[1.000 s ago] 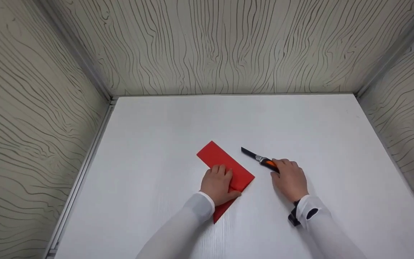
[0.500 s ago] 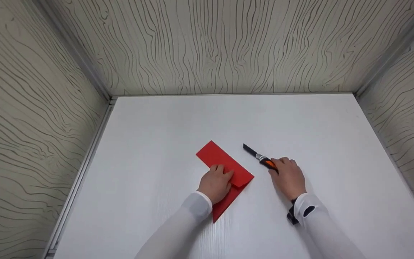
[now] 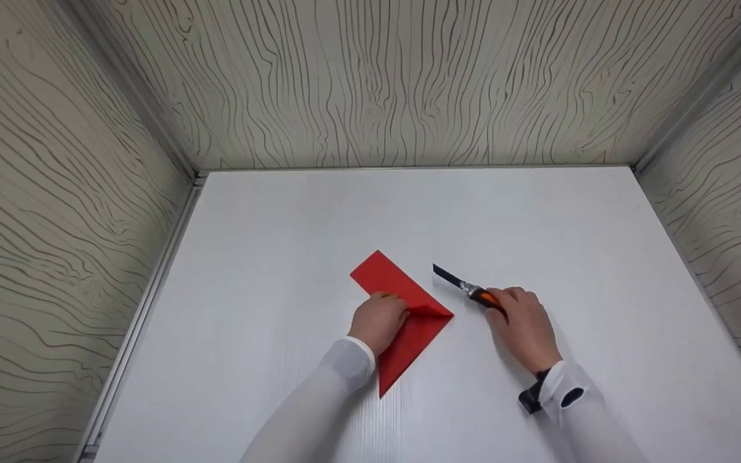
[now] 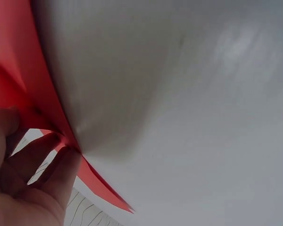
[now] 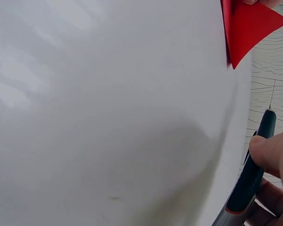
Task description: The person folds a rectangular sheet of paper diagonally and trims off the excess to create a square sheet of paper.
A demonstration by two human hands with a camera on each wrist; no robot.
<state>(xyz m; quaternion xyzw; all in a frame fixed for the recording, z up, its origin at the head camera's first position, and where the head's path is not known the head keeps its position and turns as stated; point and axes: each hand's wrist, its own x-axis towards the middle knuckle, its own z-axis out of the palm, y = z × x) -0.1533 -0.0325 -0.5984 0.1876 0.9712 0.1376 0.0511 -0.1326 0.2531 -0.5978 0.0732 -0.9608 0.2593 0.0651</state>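
On the white table lies a folded sheet of red paper [image 3: 414, 337], one arm of it slanting up to the left and the other down toward the front. My left hand [image 3: 380, 320] holds it near the bend, and a flap lifts beside the fingers. In the left wrist view, thumb and fingers pinch the paper [image 4: 40, 84], which bows up with a gap inside the fold. My right hand [image 3: 525, 329] grips a utility knife [image 3: 485, 298] with a black and orange handle. Its dark blade points up-left, to the right of the paper and apart from it.
The white tabletop [image 3: 267, 257] runs back to a wood-grain patterned wall [image 3: 383, 83]. Similar panels stand on the left and right sides, with grey metal strips along the corners. A black band [image 3: 532, 395] sits on the right wrist.
My left thumb has drawn in from the paper's lower edge toward the fold, and the flap has risen, showing more of the lower part. The knife has shifted only slightly.
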